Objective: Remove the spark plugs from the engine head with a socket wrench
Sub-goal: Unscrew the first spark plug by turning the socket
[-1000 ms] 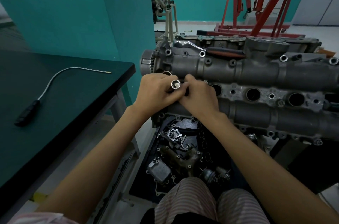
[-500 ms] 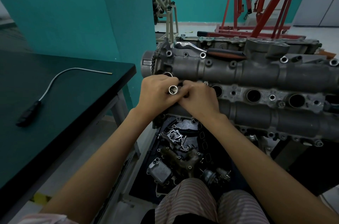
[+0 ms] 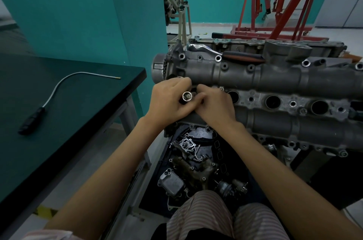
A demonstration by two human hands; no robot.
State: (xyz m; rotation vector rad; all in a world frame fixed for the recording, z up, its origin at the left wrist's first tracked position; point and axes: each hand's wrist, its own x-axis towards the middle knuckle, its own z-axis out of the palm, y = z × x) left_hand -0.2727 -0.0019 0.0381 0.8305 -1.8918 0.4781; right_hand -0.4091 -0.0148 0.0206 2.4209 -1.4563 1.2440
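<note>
A grey engine head (image 3: 275,80) lies across the right half of the view, with three round open plug wells (image 3: 273,101) in its middle strip. My left hand (image 3: 169,102) is closed around a shiny metal socket (image 3: 187,96), whose open end faces me, above the head's left end. My right hand (image 3: 214,106) touches it from the right, fingers pinched at the socket; what they hold is hidden. A ratchet wrench (image 3: 208,49) with a dark handle rests on the far top of the head.
A dark green table (image 3: 59,114) stands to the left with a flexible pick-up tool (image 3: 55,92) on it. Loose engine parts (image 3: 188,167) fill a tray below the head, in front of my knees. A red engine hoist (image 3: 279,4) stands behind.
Both hands stay together at the head's left end; the socket in my left hand has dropped slightly and tilted, with the fingers shifting around it.
</note>
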